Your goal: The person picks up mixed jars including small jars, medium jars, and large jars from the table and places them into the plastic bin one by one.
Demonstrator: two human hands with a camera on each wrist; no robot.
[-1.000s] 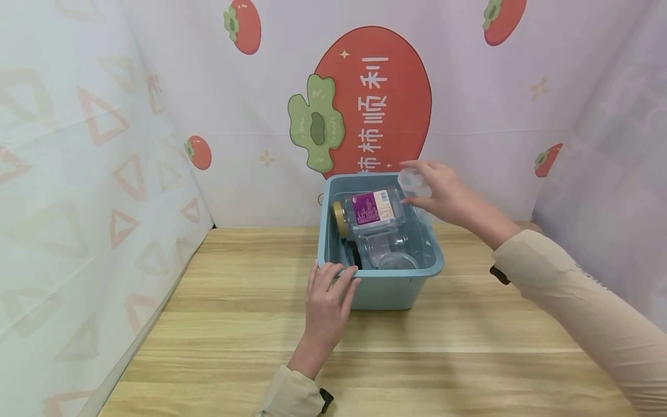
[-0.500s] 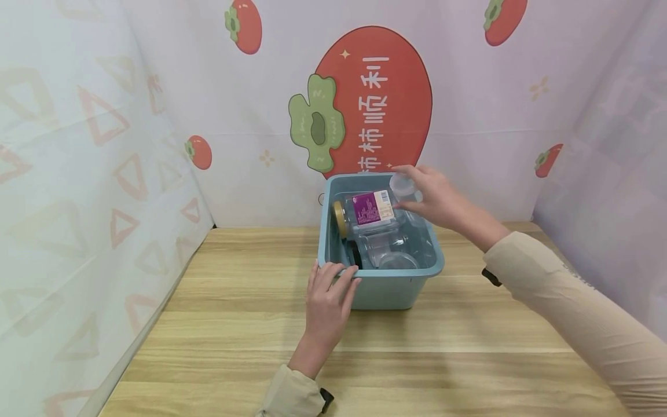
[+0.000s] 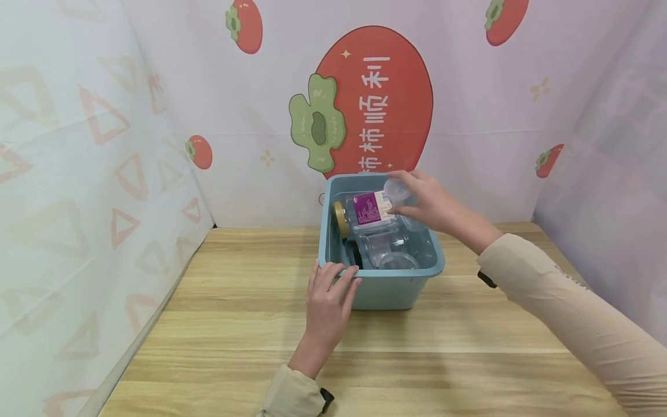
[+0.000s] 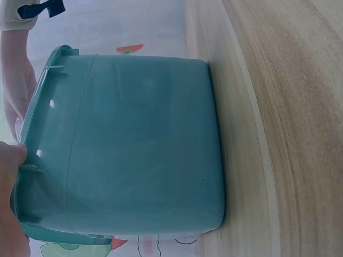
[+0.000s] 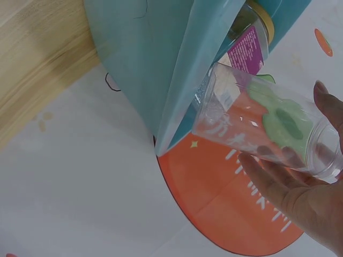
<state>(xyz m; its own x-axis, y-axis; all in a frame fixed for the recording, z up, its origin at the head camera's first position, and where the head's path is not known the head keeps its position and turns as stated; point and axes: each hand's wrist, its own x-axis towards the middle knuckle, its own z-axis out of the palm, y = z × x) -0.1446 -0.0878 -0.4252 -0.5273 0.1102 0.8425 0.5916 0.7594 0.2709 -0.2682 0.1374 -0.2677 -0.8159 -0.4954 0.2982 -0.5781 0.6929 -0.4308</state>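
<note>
My right hand (image 3: 429, 200) grips a clear plastic jar (image 5: 236, 115) near its round end, over the back right of a blue plastic bin (image 3: 385, 295). In the right wrist view the jar's far end dips past the bin's rim, and its body is see-through. My left hand (image 3: 328, 301) holds the bin's near left rim, with its thumb against the outer wall in the left wrist view. Inside the bin lies a jar with a purple label (image 3: 367, 208) and a gold lid (image 3: 340, 220). Nearer the front lies another clear jar (image 3: 377, 246) with a black lid (image 3: 355, 255).
The bin stands on a wooden table (image 3: 234, 324) near its back edge. A white curtain (image 3: 260, 104) printed with red persimmons hangs behind it, and more cloth (image 3: 104, 202) closes off the left side.
My right hand has moved left and slightly down with the clear jar, further over the bin. The left hand and the bin have stayed in place.
</note>
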